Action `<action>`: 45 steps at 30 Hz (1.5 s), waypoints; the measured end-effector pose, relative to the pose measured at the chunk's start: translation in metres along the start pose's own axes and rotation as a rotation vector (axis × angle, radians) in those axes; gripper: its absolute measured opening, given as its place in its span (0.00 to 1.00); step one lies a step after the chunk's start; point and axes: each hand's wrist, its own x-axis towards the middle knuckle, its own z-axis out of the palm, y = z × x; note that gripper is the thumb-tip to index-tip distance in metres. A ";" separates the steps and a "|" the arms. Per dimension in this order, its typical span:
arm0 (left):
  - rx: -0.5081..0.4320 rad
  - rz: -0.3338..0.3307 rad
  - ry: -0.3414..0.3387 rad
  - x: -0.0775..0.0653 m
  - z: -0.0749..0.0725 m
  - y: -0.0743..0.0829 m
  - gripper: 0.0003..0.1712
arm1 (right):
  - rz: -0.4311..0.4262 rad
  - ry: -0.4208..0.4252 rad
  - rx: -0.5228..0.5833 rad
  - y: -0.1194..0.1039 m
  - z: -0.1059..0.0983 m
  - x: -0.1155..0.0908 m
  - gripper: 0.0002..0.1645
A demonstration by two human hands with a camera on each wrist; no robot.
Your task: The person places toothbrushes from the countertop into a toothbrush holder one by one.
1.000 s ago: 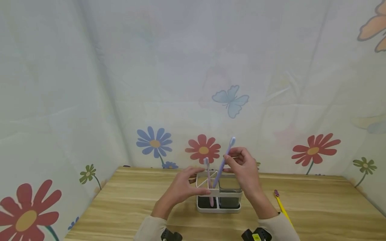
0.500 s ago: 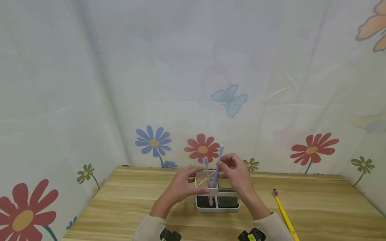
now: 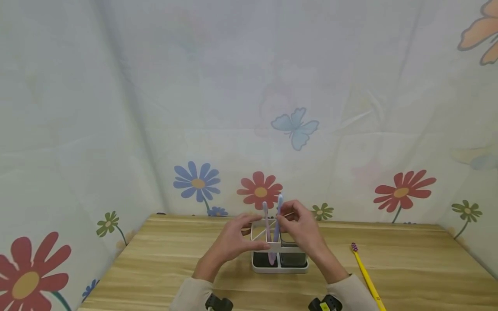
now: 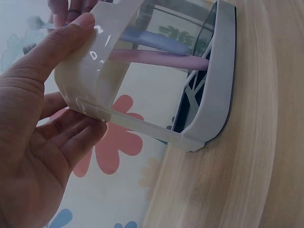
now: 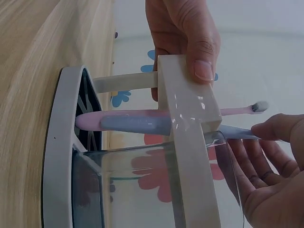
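Note:
A white toothbrush holder with a dark base tray stands on the table. My left hand grips the left side of its upper rack, thumb in front and fingers behind. A pink toothbrush stands in a slot, its handle end at the base. My right hand pinches a bluish-purple toothbrush near its head. That brush passes through the rack beside the pink one, and its lower end hangs a little above the base in the right wrist view. A clear cup sits in the holder's right part.
A yellow toothbrush with purple bristles lies on the wooden table, right of my right forearm. A flower-printed curtain hangs behind the table and along its sides.
The bluish-purple toothbrush has gone from tilted right to nearly upright and sunk lower into the rack. My right hand has moved left and down with it; the left hand keeps its grip.

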 end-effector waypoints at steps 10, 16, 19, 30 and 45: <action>-0.009 -0.001 -0.003 0.000 0.000 -0.001 0.43 | -0.066 -0.021 -0.108 0.004 0.001 -0.002 0.08; -0.014 -0.003 -0.004 0.000 0.000 -0.002 0.43 | -0.067 -0.027 -0.149 0.006 0.000 -0.003 0.07; -0.009 -0.002 -0.003 0.000 0.000 -0.002 0.44 | -0.068 -0.027 -0.166 0.007 -0.001 -0.003 0.07; -0.009 0.002 -0.001 0.000 0.000 0.000 0.43 | -0.075 -0.011 -0.200 0.009 0.001 -0.002 0.08; -0.029 0.031 0.010 0.001 0.000 -0.003 0.42 | -0.092 -0.061 -0.169 0.001 -0.011 -0.004 0.15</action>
